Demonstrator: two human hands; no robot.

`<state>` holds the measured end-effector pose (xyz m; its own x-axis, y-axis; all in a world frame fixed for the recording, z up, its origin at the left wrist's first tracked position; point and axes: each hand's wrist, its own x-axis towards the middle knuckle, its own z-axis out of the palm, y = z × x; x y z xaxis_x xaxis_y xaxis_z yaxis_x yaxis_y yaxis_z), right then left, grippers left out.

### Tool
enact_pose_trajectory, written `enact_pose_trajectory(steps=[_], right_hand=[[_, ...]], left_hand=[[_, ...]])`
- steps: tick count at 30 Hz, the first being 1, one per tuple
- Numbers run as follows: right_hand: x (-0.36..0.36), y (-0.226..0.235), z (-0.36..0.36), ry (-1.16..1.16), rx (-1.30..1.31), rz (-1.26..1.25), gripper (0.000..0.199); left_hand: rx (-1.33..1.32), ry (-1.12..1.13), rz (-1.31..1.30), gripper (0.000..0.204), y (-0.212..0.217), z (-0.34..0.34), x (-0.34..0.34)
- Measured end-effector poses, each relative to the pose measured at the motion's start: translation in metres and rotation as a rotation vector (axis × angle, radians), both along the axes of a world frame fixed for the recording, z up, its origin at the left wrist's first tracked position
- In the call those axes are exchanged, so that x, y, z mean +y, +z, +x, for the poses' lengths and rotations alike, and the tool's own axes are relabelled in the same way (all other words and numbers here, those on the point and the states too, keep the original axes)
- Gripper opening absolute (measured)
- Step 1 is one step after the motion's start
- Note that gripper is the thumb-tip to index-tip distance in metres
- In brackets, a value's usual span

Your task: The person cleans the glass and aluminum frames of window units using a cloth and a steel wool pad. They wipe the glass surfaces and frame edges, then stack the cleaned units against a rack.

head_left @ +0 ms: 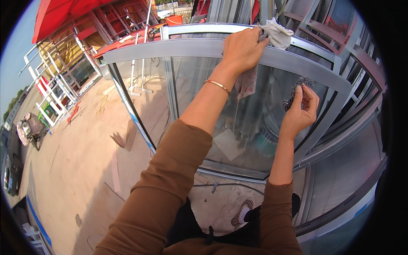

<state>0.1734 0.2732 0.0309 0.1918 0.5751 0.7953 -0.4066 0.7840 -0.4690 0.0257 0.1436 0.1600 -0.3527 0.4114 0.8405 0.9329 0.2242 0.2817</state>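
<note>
An aluminium-framed glass window (161, 49) stands upright before me. My left hand (243, 49) is closed over its top rail, the fingers hooked toward the far side and partly hidden. A stained pinkish rag (247, 83) hangs below that hand, and I cannot tell whether the palm pins it. Just right of the hand, a crumpled white cloth (279, 35) lies over the top of the frames. My right hand (302, 111) pinches a grey steel wool scrubber (292, 92) in front of the pane's upper right part. Whether the scrubber touches the glass is unclear.
Another framed window (191, 29) stands right behind this one. Metal profiles and frames (340, 42) crowd the right side. White frames (55, 95) stand at left under a red canopy (63, 17). A dark cable (229, 185) crosses the ground near my feet.
</note>
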Motion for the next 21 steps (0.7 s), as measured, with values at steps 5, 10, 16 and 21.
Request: enact_pose_trajectory(steps=[5, 10, 16, 21], right_hand=[[-0.030, 0.072, -0.015, 0.556, 0.096, -0.141, 0.017], [-0.029, 0.099, -0.035, 0.622, 0.092, -0.121, 0.021], [-0.016, 0.117, -0.040, 0.530, 0.027, -0.056, 0.022], [0.003, 0.144, -0.043, 0.505, -0.093, -0.032, 0.026]], left_hand=[[-0.120, -0.022, -0.033, 0.053, 0.014, 0.006, -0.011], [-0.186, -0.042, -0.029, 0.057, 0.017, 0.013, -0.017], [-0.208, -0.077, 0.020, 0.050, 0.019, 0.020, -0.021], [-0.215, -0.057, 0.079, 0.050, 0.019, 0.030, -0.027]])
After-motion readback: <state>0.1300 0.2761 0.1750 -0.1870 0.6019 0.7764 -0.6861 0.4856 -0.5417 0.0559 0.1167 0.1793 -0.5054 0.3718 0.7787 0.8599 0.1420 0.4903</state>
